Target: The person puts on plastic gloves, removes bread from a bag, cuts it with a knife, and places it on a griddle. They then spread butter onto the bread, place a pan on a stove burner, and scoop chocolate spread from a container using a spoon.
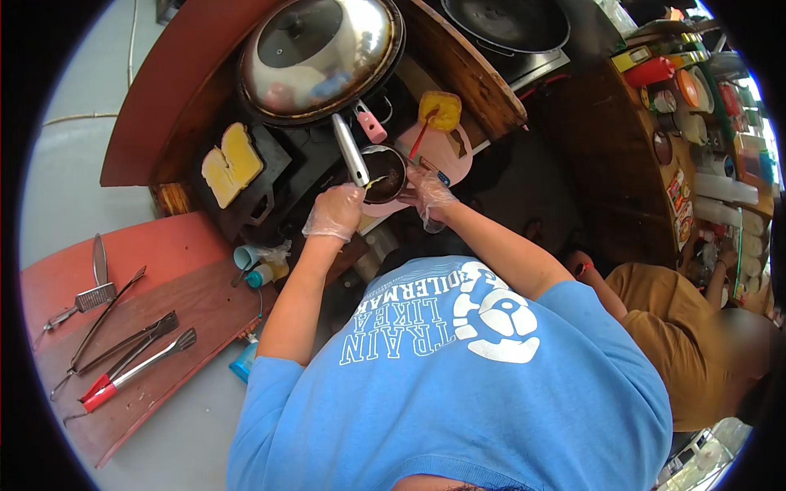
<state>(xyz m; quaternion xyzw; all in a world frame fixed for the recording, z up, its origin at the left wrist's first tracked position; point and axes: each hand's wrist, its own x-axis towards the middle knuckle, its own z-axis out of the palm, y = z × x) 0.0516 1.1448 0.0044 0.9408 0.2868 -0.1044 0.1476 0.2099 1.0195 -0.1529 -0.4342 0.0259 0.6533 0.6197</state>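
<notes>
Both of my hands wear clear plastic gloves. My left hand (334,213) is closed at the left side of a small dark bowl (385,190), just below the end of a silver pan handle (350,151). A thin yellowish piece (376,182) shows at its fingertips over the bowl; what the fingers grip is too small to tell. My right hand (426,195) holds the bowl's right side by the rim. A pink board (458,164) lies beside it, bearing a yellow container (440,111) with a red-handled utensil (422,135).
A large lidded pan (319,57) stands ahead, with toasted bread (232,166) on its left. Tongs (143,372) and a grater (96,297) lie on the red bench (188,286). A black wok (508,24) is ahead right. Another person (679,335) is on the right.
</notes>
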